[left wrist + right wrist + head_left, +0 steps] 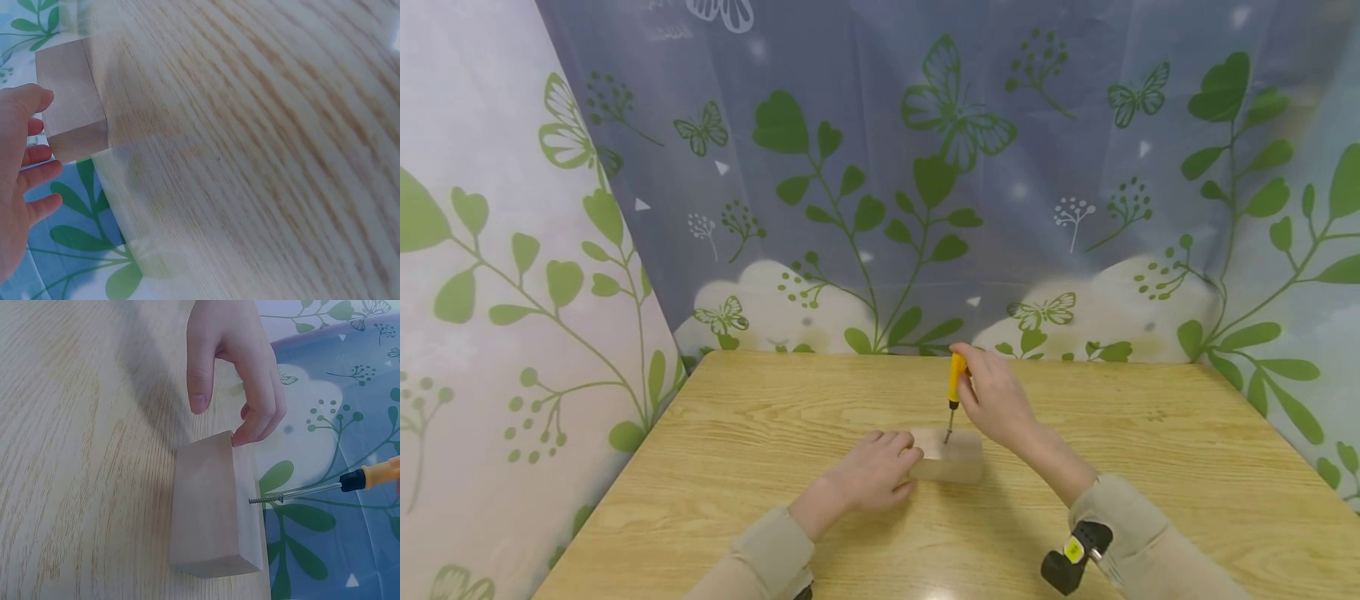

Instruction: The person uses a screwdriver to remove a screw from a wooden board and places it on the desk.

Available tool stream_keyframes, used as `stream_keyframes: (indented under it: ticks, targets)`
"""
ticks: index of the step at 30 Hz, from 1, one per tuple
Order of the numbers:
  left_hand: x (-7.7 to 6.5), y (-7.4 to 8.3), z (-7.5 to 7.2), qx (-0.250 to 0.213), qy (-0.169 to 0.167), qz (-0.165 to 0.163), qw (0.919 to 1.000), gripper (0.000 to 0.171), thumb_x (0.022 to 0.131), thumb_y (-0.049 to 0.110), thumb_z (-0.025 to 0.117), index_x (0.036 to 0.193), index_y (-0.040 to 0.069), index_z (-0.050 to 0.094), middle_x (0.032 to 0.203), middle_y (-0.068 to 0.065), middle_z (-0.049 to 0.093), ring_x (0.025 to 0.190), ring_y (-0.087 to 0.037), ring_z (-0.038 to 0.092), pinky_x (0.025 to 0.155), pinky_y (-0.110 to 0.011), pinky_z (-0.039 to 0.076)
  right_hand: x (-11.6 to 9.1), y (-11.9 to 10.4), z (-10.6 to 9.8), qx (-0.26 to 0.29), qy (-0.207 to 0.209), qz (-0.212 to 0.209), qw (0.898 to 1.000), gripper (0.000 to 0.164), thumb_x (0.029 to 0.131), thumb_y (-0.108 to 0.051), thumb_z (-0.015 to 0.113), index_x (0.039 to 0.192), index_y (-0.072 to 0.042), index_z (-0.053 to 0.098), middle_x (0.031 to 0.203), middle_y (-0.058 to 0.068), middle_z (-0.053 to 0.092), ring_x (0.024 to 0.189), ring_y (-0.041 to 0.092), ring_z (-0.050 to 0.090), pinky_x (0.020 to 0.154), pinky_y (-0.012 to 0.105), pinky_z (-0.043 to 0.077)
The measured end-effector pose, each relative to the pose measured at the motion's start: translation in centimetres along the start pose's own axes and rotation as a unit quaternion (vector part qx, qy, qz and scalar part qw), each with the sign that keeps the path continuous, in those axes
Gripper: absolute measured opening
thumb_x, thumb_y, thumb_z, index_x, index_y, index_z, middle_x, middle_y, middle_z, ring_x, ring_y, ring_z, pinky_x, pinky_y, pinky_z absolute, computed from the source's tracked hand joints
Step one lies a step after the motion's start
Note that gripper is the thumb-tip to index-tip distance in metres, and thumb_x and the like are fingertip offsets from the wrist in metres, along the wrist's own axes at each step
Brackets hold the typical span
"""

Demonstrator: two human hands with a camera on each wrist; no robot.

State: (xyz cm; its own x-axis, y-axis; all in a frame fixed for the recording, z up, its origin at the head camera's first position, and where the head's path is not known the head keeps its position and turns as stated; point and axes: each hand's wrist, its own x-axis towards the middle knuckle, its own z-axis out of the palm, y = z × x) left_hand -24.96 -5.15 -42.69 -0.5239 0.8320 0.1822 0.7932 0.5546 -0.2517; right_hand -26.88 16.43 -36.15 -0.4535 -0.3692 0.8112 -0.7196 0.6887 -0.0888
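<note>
A pale rectangular wooden block (951, 472) lies on the table, its long side across the head view. At its left end is my left hand (874, 472), fingers bent over the top edge to hold it. A threaded screw (266, 500) stands in the block's top face, much of its thread showing. My right hand (996, 398) grips the yellow handle of a screwdriver (955, 382) near its upper end. The screwdriver is nearly upright, its metal shaft meeting the screw head in the right wrist view.
The wood-grain table (760, 417) reaches back to a blue cloth backdrop (850, 250) with green leaves and butterflies. A paler patterned cloth (490, 350) hangs at the left. A black camera mount (1067, 562) sits on the right sleeve.
</note>
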Motion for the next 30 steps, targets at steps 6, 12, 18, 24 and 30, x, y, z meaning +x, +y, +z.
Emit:
stream_keyframes:
  ticks: [6, 12, 18, 24, 30]
  targets:
    - [0.02, 0.01, 0.11, -0.011, 0.000, -0.004, 0.9999, 0.032, 0.089, 0.036, 0.057, 0.112, 0.014, 0.053, 0.105, -0.001, 0.049, 0.097, -0.016, 0.052, 0.084, -0.032, 0.046, 0.06, 0.28, 0.02, -0.006, 0.015, -0.023, 1.000, 0.039, 0.074, 0.012, 0.059, 0.111, 0.003, 0.056, 0.088, 0.014, 0.059, 0.072, 0.026, 0.052, 0.064, 0.037, 0.047]
    - [0.07, 0.13, 0.03, -0.011, -0.016, -0.014, 0.9997, 0.033, 0.090, 0.037, 0.055, 0.114, 0.015, 0.053, 0.107, 0.000, 0.049, 0.098, -0.015, 0.051, 0.086, -0.031, 0.045, 0.09, 0.39, -0.05, -0.018, 0.017, -0.021, 0.999, 0.038, 0.074, 0.011, 0.060, 0.110, 0.002, 0.057, 0.086, 0.013, 0.058, 0.071, 0.025, 0.052, 0.061, 0.036, 0.046]
    - [0.09, 0.12, 0.02, -0.011, -0.021, -0.014, 0.9996, 0.034, 0.090, 0.037, 0.056, 0.115, 0.015, 0.052, 0.109, 0.000, 0.049, 0.100, -0.015, 0.051, 0.087, -0.031, 0.044, 0.14, 0.44, -0.10, -0.025, 0.026, -0.019, 0.999, 0.032, 0.076, 0.004, 0.066, 0.107, 0.002, 0.058, 0.083, 0.011, 0.058, 0.069, 0.024, 0.051, 0.058, 0.035, 0.044]
    - [0.09, 0.10, 0.06, -0.010, -0.021, -0.012, 0.9997, 0.034, 0.090, 0.037, 0.056, 0.115, 0.015, 0.052, 0.107, 0.001, 0.048, 0.099, -0.015, 0.051, 0.088, -0.032, 0.044, 0.25, 0.35, -0.09, -0.024, 0.022, -0.001, 0.999, 0.033, 0.076, 0.001, 0.072, 0.105, 0.005, 0.057, 0.081, 0.010, 0.058, 0.068, 0.022, 0.052, 0.057, 0.032, 0.045]
    - [0.13, 0.11, 0.01, -0.010, -0.032, -0.017, 0.9993, 0.035, 0.090, 0.037, 0.055, 0.117, 0.015, 0.052, 0.110, 0.000, 0.049, 0.103, -0.016, 0.051, 0.093, -0.035, 0.043, 0.19, 0.05, -0.26, 0.003, 0.002, 0.044, 0.999, 0.032, 0.081, 0.000, 0.067, 0.109, 0.008, 0.054, 0.083, 0.011, 0.057, 0.070, 0.022, 0.053, 0.060, 0.032, 0.046]
